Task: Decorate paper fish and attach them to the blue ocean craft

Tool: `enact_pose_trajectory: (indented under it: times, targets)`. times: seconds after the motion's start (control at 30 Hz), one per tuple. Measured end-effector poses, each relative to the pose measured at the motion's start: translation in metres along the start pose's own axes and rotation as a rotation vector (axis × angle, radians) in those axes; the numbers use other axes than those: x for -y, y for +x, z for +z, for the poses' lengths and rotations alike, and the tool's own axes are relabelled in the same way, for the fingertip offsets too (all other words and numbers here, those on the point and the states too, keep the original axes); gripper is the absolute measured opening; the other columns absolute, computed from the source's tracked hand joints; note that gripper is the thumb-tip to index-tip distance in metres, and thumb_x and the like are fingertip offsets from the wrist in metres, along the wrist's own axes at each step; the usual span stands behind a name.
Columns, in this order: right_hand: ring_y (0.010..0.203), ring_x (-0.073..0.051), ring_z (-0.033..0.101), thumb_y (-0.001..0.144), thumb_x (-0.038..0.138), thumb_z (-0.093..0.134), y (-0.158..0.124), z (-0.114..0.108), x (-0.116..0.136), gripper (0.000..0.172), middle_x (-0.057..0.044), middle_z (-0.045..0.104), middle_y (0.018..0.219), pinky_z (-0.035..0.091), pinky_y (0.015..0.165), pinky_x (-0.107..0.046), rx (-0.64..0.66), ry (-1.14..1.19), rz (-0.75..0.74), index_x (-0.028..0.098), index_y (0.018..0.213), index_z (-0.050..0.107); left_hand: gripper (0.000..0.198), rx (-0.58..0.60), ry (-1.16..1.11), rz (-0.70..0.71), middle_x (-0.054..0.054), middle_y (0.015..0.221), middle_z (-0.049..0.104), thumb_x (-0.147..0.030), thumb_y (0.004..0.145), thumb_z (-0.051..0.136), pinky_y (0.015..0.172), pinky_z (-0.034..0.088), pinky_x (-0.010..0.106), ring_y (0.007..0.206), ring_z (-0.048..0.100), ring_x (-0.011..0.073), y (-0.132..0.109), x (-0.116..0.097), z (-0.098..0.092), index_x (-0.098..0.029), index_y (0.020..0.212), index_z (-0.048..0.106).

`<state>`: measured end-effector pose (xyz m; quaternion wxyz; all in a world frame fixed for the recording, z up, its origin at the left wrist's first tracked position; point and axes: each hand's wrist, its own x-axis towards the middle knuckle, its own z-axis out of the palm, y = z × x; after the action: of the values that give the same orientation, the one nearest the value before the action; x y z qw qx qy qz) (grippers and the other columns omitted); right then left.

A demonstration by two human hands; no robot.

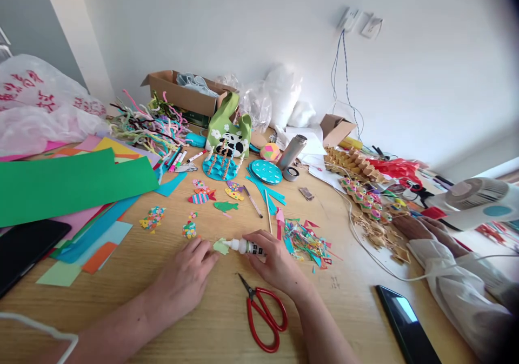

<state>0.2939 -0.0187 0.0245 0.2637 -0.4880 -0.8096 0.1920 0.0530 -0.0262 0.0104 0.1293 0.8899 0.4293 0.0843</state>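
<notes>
My right hand (pixel 272 260) is closed round a small white glue bottle (pixel 244 246), held sideways with its nozzle pointing left. The nozzle tip touches a small pale green paper piece (pixel 221 246) lying on the wooden table (pixel 211 321). My left hand (pixel 184 275) rests on the table with its fingertips on the left edge of that piece. Red-handled scissors (pixel 264 314) lie shut just below my right hand. Paper fish (pixel 201 197) and a green fish (pixel 225 206) lie further up the table.
Coloured paper sheets (pixel 68 183) and a dark tablet (pixel 22 247) lie at the left. Paper scraps (pixel 306 240) sit right of my hand. Another person's hands (pixel 421 229) in white sleeves work at the right, beside a phone (pixel 405 323). Pipe cleaners (pixel 148 123), boxes and bags crowd the back.
</notes>
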Motion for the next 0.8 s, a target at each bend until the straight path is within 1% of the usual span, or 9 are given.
enact_pose_trajectory:
  times: [0.23, 0.4, 0.63, 0.8]
  targets:
    - [0.092, -0.02, 0.064, 0.079, 0.007, 0.056, 0.0006, -0.0007, -0.0001, 0.036, -0.007, 0.068, 0.1, 0.052, 0.082, -0.032, 0.004, -0.02, -0.021, 0.02, 0.112, 0.064, 0.045, -0.055, 0.028, 0.029, 0.011, 0.127, 0.057, -0.007, 0.085, 0.046, 0.106, 0.042, 0.044, 0.12, 0.046, 0.0269, 0.0, 0.0008, 0.0041, -0.019, 0.126, 0.061]
    - [0.093, -0.02, 0.064, 0.081, 0.009, 0.056, -0.0006, -0.0016, 0.0007, 0.035, -0.007, 0.068, 0.1, 0.053, 0.082, -0.033, -0.003, -0.077, -0.044, 0.021, 0.113, 0.064, 0.047, -0.09, 0.048, 0.056, 0.009, 0.134, 0.054, -0.011, 0.086, 0.049, 0.11, 0.038, 0.047, 0.126, 0.042, 0.0279, -0.0011, 0.002, 0.0087, -0.023, 0.131, 0.058]
    - [0.096, -0.021, 0.063, 0.081, 0.009, 0.058, -0.0015, -0.0014, -0.0011, 0.037, -0.008, 0.068, 0.103, 0.053, 0.084, -0.034, 0.0, -0.102, -0.058, 0.021, 0.116, 0.064, 0.047, -0.055, 0.058, 0.061, 0.008, 0.137, 0.053, -0.016, 0.087, 0.051, 0.112, 0.036, 0.048, 0.129, 0.04, 0.0286, -0.0013, 0.0026, 0.0105, -0.025, 0.134, 0.056]
    - [0.095, -0.021, 0.062, 0.083, 0.01, 0.057, -0.0011, -0.0013, 0.0002, 0.033, -0.008, 0.067, 0.102, 0.052, 0.084, -0.035, 0.01, -0.111, -0.057, 0.02, 0.114, 0.064, 0.046, -0.053, 0.057, 0.061, 0.009, 0.137, 0.053, -0.018, 0.088, 0.051, 0.113, 0.034, 0.048, 0.131, 0.039, 0.0288, -0.0007, 0.0022, 0.01, -0.025, 0.133, 0.057]
